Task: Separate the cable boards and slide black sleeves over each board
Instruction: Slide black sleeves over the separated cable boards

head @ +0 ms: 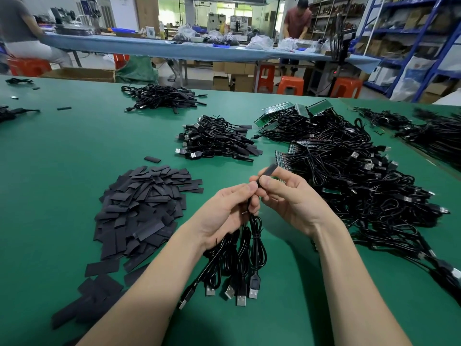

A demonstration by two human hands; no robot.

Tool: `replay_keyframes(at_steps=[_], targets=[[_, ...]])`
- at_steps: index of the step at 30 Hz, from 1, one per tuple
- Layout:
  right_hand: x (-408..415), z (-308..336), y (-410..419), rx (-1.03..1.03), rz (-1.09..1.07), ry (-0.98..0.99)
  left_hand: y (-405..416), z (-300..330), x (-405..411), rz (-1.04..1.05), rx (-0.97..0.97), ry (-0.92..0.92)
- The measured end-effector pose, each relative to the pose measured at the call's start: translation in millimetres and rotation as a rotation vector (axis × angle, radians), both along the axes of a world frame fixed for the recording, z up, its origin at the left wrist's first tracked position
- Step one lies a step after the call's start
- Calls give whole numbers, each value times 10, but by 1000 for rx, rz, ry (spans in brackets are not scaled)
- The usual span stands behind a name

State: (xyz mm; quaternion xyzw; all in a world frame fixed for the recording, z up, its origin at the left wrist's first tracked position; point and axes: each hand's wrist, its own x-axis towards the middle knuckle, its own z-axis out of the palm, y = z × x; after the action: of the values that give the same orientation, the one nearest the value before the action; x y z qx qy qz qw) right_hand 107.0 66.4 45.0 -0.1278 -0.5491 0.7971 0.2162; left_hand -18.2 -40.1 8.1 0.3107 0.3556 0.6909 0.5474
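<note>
sleeve: we see the black sleeve [269, 171] pinched in our right hand [284, 196], raised above the tabletop [62, 151].
cables: our left hand [228, 208] grips a cable bundle [239, 255], plugs hanging toward us.
left side: the loose sleeve pile [144, 208] lies near.
right side: the tangled board heap [349, 171] lies close.
open room: bare green between the piles ahead.
</note>
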Motion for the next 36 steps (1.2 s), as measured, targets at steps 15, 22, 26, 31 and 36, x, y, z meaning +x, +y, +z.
replay_keyframes(at_steps=[15,22,26,31,36], targets=[[-151,16,-88,78,-283,208,-6,26,-9,12,-22,-77],[-186,9,-119,13,-260,179,-11,16,-4,20,-2,-50],[-169,16,-112,-21,-244,172,1,12,16,38,25,-32],[-175,5,-115,-41,-238,198,9,10,27,67,31,-44],[-222,-16,-139,-54,-271,211,19,-5,12,90,17,-66]])
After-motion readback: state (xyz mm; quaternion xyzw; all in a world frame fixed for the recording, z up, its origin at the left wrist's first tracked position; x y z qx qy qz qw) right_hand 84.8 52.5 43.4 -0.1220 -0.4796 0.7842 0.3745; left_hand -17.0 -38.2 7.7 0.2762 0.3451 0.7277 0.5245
